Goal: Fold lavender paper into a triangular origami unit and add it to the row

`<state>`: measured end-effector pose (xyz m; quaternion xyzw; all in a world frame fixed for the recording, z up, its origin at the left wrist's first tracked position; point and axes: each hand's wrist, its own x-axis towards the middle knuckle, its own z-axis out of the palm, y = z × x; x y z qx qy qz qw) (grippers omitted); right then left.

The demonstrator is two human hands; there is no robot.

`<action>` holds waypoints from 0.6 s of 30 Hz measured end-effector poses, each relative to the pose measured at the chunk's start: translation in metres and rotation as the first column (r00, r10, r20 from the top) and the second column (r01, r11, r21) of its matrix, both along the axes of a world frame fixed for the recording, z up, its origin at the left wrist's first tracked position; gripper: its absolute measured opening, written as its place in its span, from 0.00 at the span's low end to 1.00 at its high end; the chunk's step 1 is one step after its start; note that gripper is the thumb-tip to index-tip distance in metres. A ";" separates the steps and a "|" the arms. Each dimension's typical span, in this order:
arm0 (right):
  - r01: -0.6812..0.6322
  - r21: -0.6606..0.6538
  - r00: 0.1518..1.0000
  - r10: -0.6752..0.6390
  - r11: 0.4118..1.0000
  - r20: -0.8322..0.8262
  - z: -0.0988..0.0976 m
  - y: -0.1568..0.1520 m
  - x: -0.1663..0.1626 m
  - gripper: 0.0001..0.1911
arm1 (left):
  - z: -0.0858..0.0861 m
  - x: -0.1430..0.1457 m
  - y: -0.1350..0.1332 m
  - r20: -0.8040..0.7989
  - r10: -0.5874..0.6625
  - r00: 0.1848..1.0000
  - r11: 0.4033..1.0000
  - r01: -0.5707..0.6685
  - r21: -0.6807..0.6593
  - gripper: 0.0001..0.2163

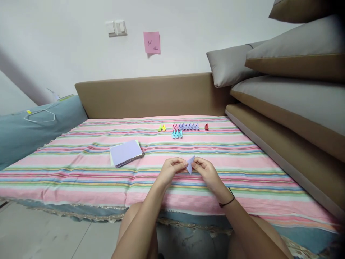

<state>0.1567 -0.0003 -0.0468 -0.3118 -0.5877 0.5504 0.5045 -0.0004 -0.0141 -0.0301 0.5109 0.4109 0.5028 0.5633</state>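
A folded lavender paper piece (190,165) is above the striped cover (88,181), pinched on its left side by the left hand (173,168) and on its right by the right hand (206,170). Beyond are pink-and-lavender folded pieces (189,127) in a row; a paper stack (126,153) lies leftward.

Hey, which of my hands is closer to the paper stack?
Left: your left hand is to the right of the paper stack; your right hand is farther right.
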 end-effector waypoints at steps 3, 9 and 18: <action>-0.018 -0.029 1.000 0.018 0.999 0.019 -0.002 0.000 0.000 0.15 | -0.001 0.001 0.001 -0.010 -0.005 1.000 1.000 0.005 -0.025 0.15; -0.065 -0.091 0.996 0.070 0.994 0.060 -0.001 0.001 0.004 0.15 | -0.003 0.004 0.004 -0.058 0.021 0.998 0.999 -0.024 -0.048 0.17; -0.093 -0.179 0.995 0.097 0.979 0.014 0.000 0.003 0.006 0.16 | -0.006 0.009 0.005 0.039 0.093 0.995 0.994 -0.091 -0.054 0.17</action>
